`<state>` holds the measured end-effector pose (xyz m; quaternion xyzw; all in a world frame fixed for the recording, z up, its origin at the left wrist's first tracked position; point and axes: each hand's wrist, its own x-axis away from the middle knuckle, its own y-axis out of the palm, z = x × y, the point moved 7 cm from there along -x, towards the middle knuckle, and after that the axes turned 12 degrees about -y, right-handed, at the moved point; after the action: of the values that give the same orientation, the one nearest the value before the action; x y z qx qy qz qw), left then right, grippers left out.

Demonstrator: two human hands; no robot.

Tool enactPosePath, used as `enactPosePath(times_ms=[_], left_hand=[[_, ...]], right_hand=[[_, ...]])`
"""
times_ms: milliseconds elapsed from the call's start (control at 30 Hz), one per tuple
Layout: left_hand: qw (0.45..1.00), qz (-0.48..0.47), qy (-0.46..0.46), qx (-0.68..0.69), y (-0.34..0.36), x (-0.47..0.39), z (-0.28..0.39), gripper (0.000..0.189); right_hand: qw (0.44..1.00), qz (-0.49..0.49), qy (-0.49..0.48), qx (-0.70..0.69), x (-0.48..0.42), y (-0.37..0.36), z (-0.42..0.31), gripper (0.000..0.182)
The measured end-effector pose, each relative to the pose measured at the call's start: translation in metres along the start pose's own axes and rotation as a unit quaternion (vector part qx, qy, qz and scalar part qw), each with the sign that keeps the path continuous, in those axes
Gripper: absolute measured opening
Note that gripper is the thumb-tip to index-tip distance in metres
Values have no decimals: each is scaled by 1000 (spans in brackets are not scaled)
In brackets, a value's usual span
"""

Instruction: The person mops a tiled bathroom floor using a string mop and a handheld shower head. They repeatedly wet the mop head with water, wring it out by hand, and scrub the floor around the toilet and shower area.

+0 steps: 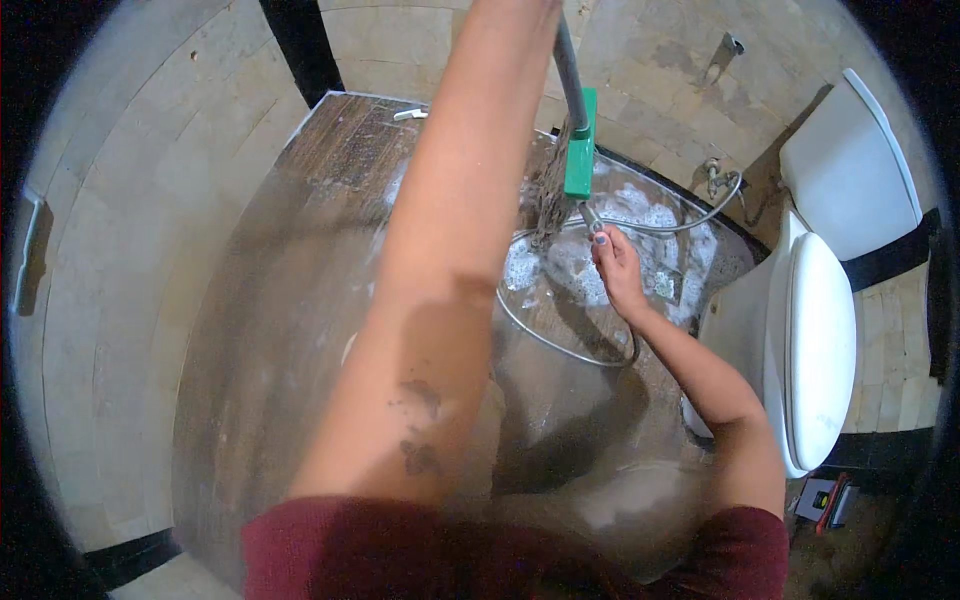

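Note:
My right hand point(621, 274) grips a metal hand sprayer point(590, 217) with the thumb along its top. A flexible metal hose point(559, 354) loops over the wet brown floor point(255, 360) below it. Close beyond the sprayer, a broom or mop with a green head point(580, 165) hangs its grey, wet-looking strands point(551, 195) to the left. The grey handle point(571, 67) rises toward the top edge, beside my left wrist. My left forearm stretches up across the middle and hides part of the floor; the left hand itself is out of view.
White foam point(581, 266) covers the floor around a small drain cover point(667, 285). A white toilet with a lowered lid point(821, 352) and cistern point(847, 165) stands at right. A wall valve point(712, 178) feeds the hose. A small white object point(410, 115) lies by the far wall.

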<state>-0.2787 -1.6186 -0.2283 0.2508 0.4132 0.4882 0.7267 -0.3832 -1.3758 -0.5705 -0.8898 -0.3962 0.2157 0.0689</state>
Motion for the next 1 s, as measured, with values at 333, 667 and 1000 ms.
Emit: enactPosePath(times_ms=[333, 667, 1000], left_hand=[[923, -338, -182, 28, -21, -61, 5, 29], [891, -387, -237, 30, 9, -18, 8, 35], [828, -454, -325, 57, 39, -22, -4, 33]], right_hand=[[997, 10, 17, -75, 0, -38, 7, 32], [985, 7, 19, -171, -14, -58, -7, 36], [981, -28, 144, -124, -11, -69, 31, 37]])
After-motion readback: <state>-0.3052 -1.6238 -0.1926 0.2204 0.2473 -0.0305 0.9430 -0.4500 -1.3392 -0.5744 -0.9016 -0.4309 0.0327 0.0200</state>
